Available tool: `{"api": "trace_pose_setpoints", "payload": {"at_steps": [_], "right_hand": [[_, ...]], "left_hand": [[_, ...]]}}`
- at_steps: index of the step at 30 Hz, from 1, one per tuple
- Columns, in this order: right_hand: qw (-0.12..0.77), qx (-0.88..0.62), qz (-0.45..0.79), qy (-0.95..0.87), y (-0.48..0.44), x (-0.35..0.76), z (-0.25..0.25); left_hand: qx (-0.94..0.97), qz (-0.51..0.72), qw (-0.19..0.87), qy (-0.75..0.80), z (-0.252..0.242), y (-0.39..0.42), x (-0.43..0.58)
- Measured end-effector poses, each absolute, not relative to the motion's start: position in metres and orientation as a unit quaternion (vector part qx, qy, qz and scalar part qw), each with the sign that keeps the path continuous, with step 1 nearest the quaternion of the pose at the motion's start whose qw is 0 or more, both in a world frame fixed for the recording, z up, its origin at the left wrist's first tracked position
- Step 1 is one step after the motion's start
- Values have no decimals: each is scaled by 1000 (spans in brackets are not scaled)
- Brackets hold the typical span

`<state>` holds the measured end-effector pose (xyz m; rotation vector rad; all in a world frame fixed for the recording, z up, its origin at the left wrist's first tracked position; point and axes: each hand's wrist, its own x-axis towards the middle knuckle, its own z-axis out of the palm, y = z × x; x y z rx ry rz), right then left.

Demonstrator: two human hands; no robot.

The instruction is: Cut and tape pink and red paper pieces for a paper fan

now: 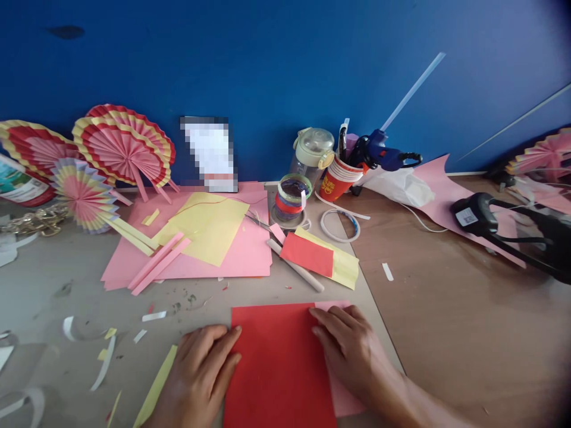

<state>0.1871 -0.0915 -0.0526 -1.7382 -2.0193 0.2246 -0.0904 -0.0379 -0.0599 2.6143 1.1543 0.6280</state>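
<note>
A red sheet of paper lies flat at the near edge, overlapping a pink sheet that shows along its right side. My left hand rests on the left edge of the red sheet, fingers bent and slightly apart, holding nothing. On the right edge, where red meets pink, my right hand lies with fingertips on the paper and fingers spread. Part of the left palm is hidden from view. A yellow strip lies beside my left hand.
Pink sheets and a yellow sheet lie behind. Folded paper fans stand at left. Scissors, a white rod, tape rolls, stacked cups and a glue gun are centre and right. Scraps litter the left.
</note>
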Motion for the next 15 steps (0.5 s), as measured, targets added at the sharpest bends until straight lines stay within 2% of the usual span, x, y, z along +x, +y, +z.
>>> {"api": "trace_pose_setpoints", "payload": {"at_steps": [8, 15], "right_hand": [[209, -610, 65, -761, -82, 187, -45], [225, -606, 55, -761, -82, 190, -43]], "left_hand": [[888, 214, 109, 393, -59, -38, -89], [884, 227, 113, 393, -56, -38, -87]]}}
